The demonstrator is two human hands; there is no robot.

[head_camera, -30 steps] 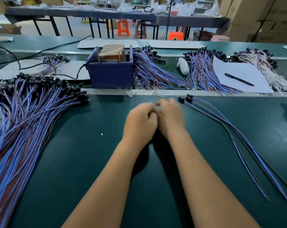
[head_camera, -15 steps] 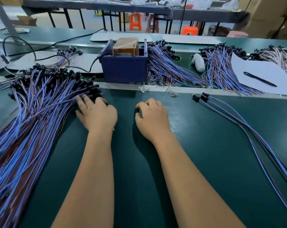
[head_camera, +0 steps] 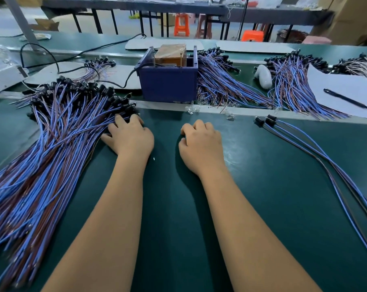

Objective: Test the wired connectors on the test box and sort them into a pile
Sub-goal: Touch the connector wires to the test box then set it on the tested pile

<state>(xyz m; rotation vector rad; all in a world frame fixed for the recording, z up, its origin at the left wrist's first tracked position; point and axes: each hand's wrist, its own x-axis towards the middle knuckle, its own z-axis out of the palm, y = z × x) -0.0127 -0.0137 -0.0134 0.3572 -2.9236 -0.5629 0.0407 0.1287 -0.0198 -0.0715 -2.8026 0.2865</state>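
The left hand [head_camera: 130, 138] lay flat at the right edge of the big pile of wired connectors [head_camera: 52, 148], its fingers stretched out and resting on the blue and brown wires just below the black connector heads; it touched them without gripping any. The right hand [head_camera: 201, 144] rested on the green mat [head_camera: 273, 175] a little to the right, knuckles up and fingers curled under, but whether anything sat beneath them could not be told. The pile fanned from the near left corner up toward the blue test box [head_camera: 169, 85], which stood just beyond the pale strip at the mat's far edge, with a brown block in its top and a black cable running off to the left. On the mat to the right of the right hand, well apart from it, lay a few loose wired connectors [head_camera: 304, 144], their black heads pointing toward the box. Farther back, more bundles flanked a white sheet [head_camera: 336, 85] carrying a black pen [head_camera: 345, 98].
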